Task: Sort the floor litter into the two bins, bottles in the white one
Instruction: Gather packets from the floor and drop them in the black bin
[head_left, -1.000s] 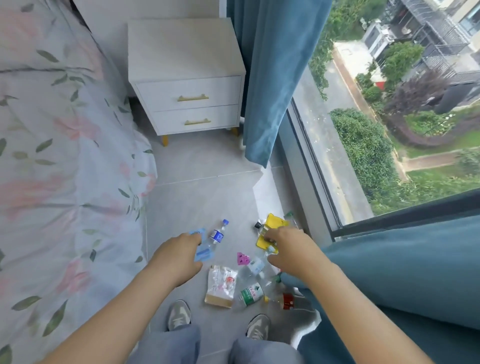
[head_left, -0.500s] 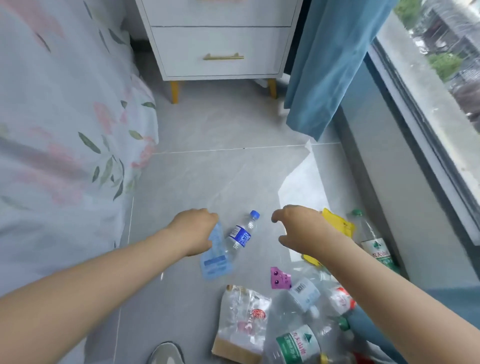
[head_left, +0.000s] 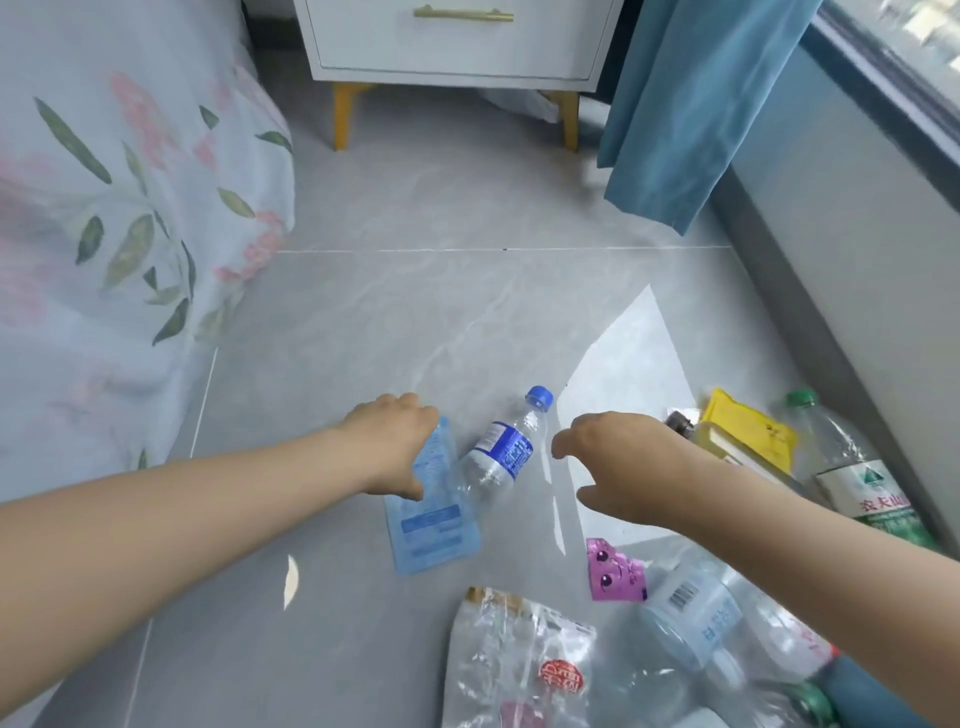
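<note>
A small clear bottle (head_left: 498, 457) with a blue cap and blue label lies on the grey floor between my hands. My left hand (head_left: 395, 441) curls down over the top edge of a flat blue wrapper (head_left: 431, 519), thumb and fingers pinching it. My right hand (head_left: 618, 462) hovers just right of the bottle with fingers loosely curled, holding nothing. A yellow packet (head_left: 748, 431), a large green-capped bottle (head_left: 852, 467), a pink wrapper (head_left: 615, 571), a clear bag with red print (head_left: 519, 665) and a bottle with a pale blue label (head_left: 696, 618) lie nearby. Neither bin is in view.
A floral bedspread (head_left: 130, 234) hangs down on the left. A white nightstand (head_left: 457, 47) on yellow legs stands at the back, with a blue curtain (head_left: 675, 114) beside it. The window wall (head_left: 831, 260) runs along the right.
The view has dropped closer to the floor. My right hand left the yellow packet and moved left toward the blue-capped bottle. My left hand stays on the blue wrapper.
</note>
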